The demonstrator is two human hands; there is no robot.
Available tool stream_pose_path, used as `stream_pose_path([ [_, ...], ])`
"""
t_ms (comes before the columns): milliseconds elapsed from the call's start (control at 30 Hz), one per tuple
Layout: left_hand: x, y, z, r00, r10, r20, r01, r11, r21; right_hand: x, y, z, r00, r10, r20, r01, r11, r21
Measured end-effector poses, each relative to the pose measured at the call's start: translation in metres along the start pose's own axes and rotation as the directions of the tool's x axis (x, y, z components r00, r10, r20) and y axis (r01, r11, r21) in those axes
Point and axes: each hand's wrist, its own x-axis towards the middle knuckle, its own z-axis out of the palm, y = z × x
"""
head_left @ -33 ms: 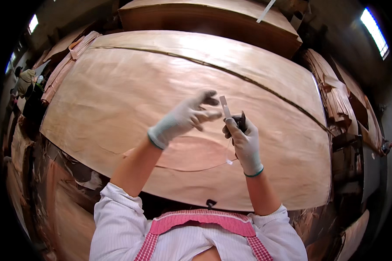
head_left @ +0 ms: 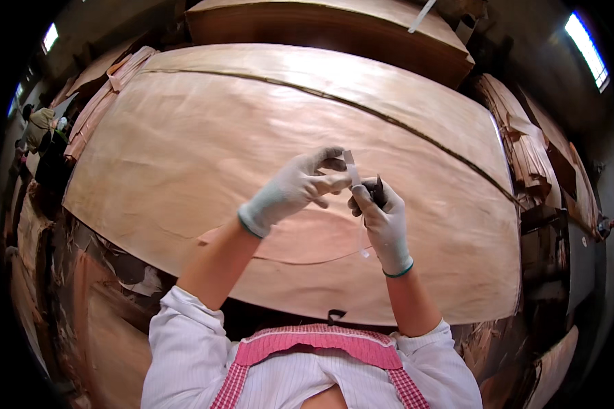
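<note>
A large thin wood veneer sheet (head_left: 205, 136) lies spread below both gloved hands. My right hand (head_left: 387, 225) is closed on a narrow white tape strip (head_left: 351, 167), which stands up from between its thumb and fingers. A dark pointed thing (head_left: 379, 184) pokes out of the same grip; its kind is hidden. Another thin pale strip (head_left: 364, 252) dangles under that hand. My left hand (head_left: 297, 184) is at the tape's upper part, fingers spread, fingertips at its edge. An oval, pinker patch of veneer (head_left: 307, 238) with a curved edge shows under the hands.
A long dark split (head_left: 382, 123) crosses the sheet's far part. Behind stands a thick veneer stack (head_left: 320, 31) with a pale strip (head_left: 421, 17) on top. Rough sheets (head_left: 518, 143) pile up at the right, and folded sheets (head_left: 106, 102) at the left. A person (head_left: 41, 126) is far left.
My left hand has moved slightly right, bringing its fingertips up to the white tape strip. My right hand stays nearly still, holding the tape.
</note>
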Motion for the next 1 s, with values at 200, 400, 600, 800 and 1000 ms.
stream_pose_path([
  [200, -0.117, -0.041, -0.080, 0.923, 0.060, -0.380, -0.143, 0.971, -0.193, -0.069, 0.038, 0.130, 0.995, 0.101, -0.001, -0.099, 0.976, -0.191],
  [400, -0.249, -0.120, -0.198, 0.831, -0.174, -0.528, 0.162, 0.984, -0.070, -0.149, 0.123, 0.202, 0.868, 0.450, 0.210, -0.309, 0.821, -0.480],
  [600, -0.284, -0.261, -0.204, 0.738, 0.006, -0.675, 0.227, 0.939, 0.257, -0.183, 0.202, 0.217, 0.719, 0.668, 0.193, -0.480, 0.677, -0.558],
  [800, -0.209, -0.265, -0.236, 0.709, 0.515, -0.481, 0.235, 0.470, 0.850, -0.139, 0.258, 0.264, 0.687, 0.727, -0.010, -0.709, 0.667, -0.230],
  [1000, -0.193, -0.284, -0.249, 0.688, 0.412, -0.598, 0.389, 0.486, 0.782, -0.138, 0.264, 0.270, 0.637, 0.766, -0.085, -0.768, 0.620, -0.160],
])
